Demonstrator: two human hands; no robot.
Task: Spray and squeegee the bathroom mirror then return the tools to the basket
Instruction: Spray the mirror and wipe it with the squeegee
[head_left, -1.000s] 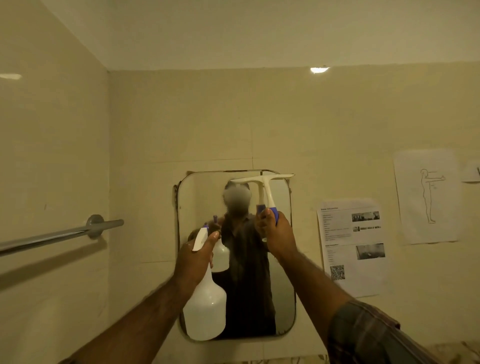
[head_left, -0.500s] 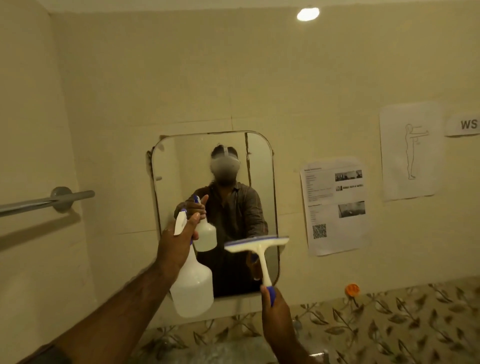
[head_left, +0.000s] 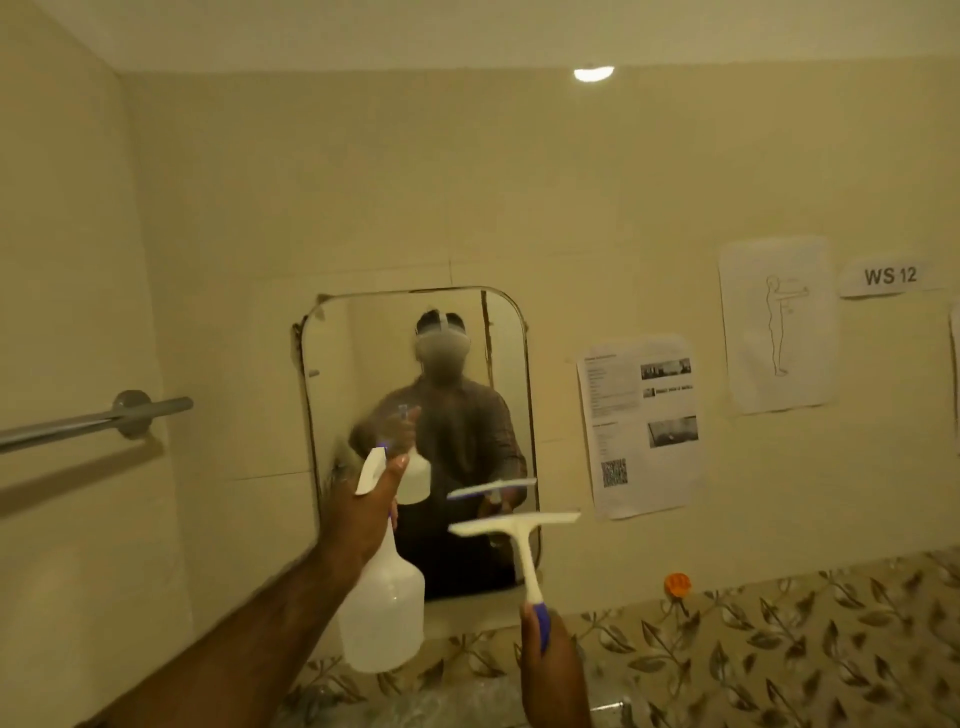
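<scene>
A rounded wall mirror (head_left: 332, 353) hangs ahead, and a hazy cloud of spray mist lies over its middle. My left hand (head_left: 363, 512) grips the neck of a white spray bottle (head_left: 382, 618), nozzle pointed at the glass. My right hand (head_left: 550, 670) holds the blue grip of a white squeegee (head_left: 517, 538), whose blade is level and just in front of the mirror's lower right corner. Whether the blade touches the glass, I cannot tell. No basket is in view.
A chrome towel bar (head_left: 98, 421) juts from the left wall. Printed sheets (head_left: 641, 426) and a "WS 12" label (head_left: 889, 275) are taped right of the mirror. A leaf-patterned tile band (head_left: 779, 639) runs below, with a small orange object (head_left: 677, 583) on its top edge.
The squeegee came down from the mirror's top to its lower right corner and now sits a little lower off the glass. Mist has appeared on the mirror in front of the bottle.
</scene>
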